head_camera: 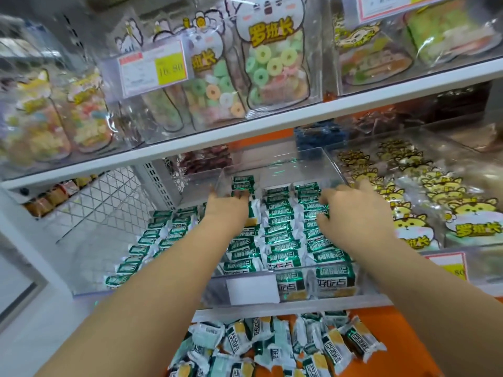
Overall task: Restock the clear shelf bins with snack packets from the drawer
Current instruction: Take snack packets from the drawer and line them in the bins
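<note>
Both grips reach into the clear bin [285, 161], left hand [227, 210] and right hand [353, 213] on the green packets [280, 232], probably squaring rows (closed or flat: cannot tell); spare packets [272, 344] wait in the drawer [381, 322].

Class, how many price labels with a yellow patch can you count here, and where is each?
3: upper-left label on the upper shelf's bin; top-right label at the top edge; lower-right label on the lower bin front. Others may be out of view.

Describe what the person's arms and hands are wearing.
Nothing shows. The left hand and right hand are ungloved; the left arm and right arm are bare, no sleeves in view. No watch, bracelet or ring visible.
</note>
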Demonstrator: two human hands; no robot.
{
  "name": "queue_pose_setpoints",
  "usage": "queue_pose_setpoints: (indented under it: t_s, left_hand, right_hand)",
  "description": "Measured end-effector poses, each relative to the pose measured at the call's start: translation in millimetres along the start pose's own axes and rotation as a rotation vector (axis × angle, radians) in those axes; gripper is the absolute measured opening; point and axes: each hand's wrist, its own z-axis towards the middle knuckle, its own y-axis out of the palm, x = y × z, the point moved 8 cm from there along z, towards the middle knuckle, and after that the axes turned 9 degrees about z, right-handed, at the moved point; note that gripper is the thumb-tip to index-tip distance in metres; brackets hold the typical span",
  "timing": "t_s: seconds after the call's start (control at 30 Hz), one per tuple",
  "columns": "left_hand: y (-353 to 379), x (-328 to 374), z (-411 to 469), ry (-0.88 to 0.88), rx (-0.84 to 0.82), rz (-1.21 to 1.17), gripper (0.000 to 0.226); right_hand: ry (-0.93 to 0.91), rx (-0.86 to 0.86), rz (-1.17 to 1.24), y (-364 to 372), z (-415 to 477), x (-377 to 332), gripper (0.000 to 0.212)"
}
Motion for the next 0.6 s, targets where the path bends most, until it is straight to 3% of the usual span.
queue_pose_setpoints:
  t_s: [0.17, 0.37, 0.6]
  left_hand:
    - [-1, -7, -1, 0.068, -0.028, -0.123, 0.064]
    - [4, -20, 8, 0.136, -0.093, -0.228, 0.084]
    - [5, -5, 3, 0.092, -0.045, -0.051, 0.074]
  right_hand:
    - [-0.004, 0.014, 0.005, -2, -3, 0, 0.029]
    - [-0.001, 0.016, -0.003, -1, -2, -1, 0.031]
    - [-0.02, 0.056, -0.012, -3, -2, -2, 0.029]
